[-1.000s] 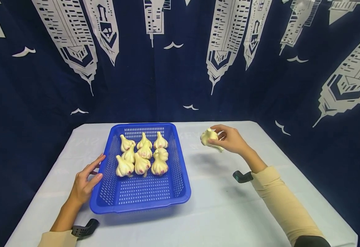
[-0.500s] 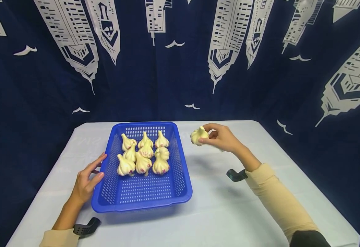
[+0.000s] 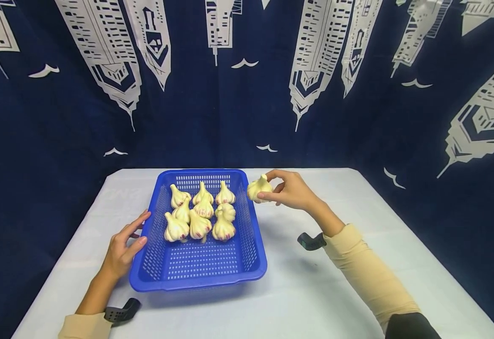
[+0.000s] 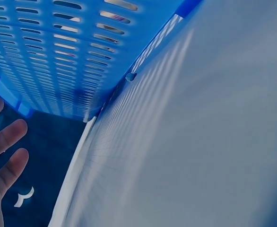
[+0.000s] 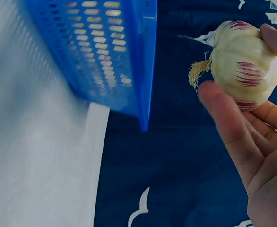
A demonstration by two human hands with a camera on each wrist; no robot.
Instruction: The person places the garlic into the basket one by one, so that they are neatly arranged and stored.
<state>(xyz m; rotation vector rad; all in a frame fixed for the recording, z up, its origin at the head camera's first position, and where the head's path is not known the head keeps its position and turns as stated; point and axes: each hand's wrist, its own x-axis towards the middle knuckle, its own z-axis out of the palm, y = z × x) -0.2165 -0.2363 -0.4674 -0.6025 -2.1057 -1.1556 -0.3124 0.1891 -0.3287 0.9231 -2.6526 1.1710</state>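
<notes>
My right hand (image 3: 293,190) pinches a garlic bulb (image 3: 259,189) between thumb and fingers, its stem pointing up. The bulb is level with the right rim of a blue plastic basket (image 3: 198,284) in the head view. Up close in the right wrist view, the same garlic bulb (image 5: 240,66) shows purple streaks and a tuft of dry roots. Several more garlic bulbs (image 3: 200,226) stand in rough rows in the basket's far and middle part. At the basket's left side, my left hand (image 3: 120,252) touches the rim with extended fingers.
A white cloth covers the table (image 3: 314,292). Behind it hangs a dark blue curtain (image 3: 213,127) with white building prints. The basket's slotted wall (image 4: 58,52) fills the top left of the left wrist view.
My right hand has carried the garlic bulb left, from over the table at right to the basket's right rim. The left hand has stayed at the basket's left side.
</notes>
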